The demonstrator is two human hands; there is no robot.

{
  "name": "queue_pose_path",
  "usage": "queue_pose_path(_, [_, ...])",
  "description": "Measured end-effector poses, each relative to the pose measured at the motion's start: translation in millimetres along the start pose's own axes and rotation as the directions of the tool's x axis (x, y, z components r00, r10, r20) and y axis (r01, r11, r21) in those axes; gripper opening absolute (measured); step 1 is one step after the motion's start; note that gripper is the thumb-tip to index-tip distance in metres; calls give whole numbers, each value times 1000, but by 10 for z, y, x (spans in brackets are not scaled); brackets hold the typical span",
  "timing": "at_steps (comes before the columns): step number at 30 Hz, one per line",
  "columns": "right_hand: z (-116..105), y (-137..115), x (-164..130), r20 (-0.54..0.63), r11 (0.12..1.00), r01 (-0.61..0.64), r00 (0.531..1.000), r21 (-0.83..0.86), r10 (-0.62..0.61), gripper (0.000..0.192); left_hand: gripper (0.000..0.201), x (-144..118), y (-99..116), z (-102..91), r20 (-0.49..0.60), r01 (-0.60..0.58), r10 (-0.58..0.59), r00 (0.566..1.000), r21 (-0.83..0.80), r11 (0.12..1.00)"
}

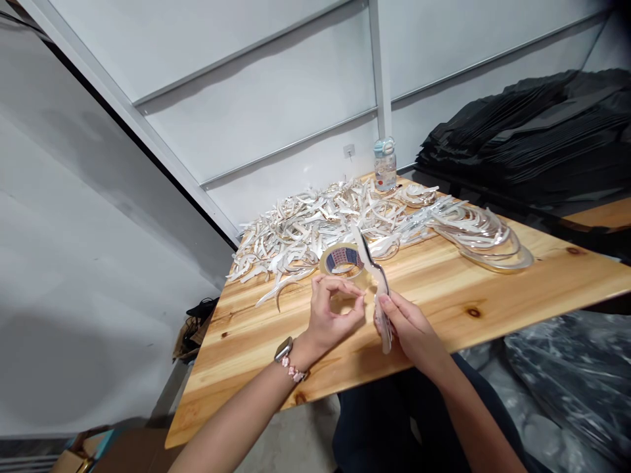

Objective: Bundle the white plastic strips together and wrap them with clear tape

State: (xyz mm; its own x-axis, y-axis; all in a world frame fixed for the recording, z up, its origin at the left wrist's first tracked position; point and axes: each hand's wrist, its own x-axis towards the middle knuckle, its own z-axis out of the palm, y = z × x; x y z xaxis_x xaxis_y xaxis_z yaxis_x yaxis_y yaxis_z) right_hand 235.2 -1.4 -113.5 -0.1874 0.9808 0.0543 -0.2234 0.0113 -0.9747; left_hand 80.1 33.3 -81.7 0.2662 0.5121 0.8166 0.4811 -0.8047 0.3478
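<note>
My right hand [407,328] grips a curved white strip [377,269] with a dark edge, holding it upright above the table's near side. Just left of it, my left hand [335,309] has thumb and forefinger pinched together close to the strip. Whatever small thing lies between those fingertips is too fine to make out. Behind the left hand stands a roll of tape [324,261] with a printed blue core. A large heap of similar curved white strips [315,223] spreads over the far half of the wooden table [444,309].
A water bottle [385,167] stands at the table's back edge. Long looped strips [486,240] lie in a bundle to the right. Stacked black sheets [527,138] fill the back right. Plastic-wrapped goods [572,381] sit below on the right, and a cardboard box [133,453] at lower left.
</note>
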Motion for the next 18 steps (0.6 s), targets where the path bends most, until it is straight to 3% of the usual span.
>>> queue_pose_path(11, [13, -115, -29, 25, 997, -28, 999, 74, 26, 42, 45, 18, 77, -39, 29, -270, 270, 962, 211, 939])
queue_pose_path(18, [-29, -76, -32, 91, 998, -37, 995, 46, 33, 44, 32, 38, 83, -86, 62, -367, 365, 929, 290, 884])
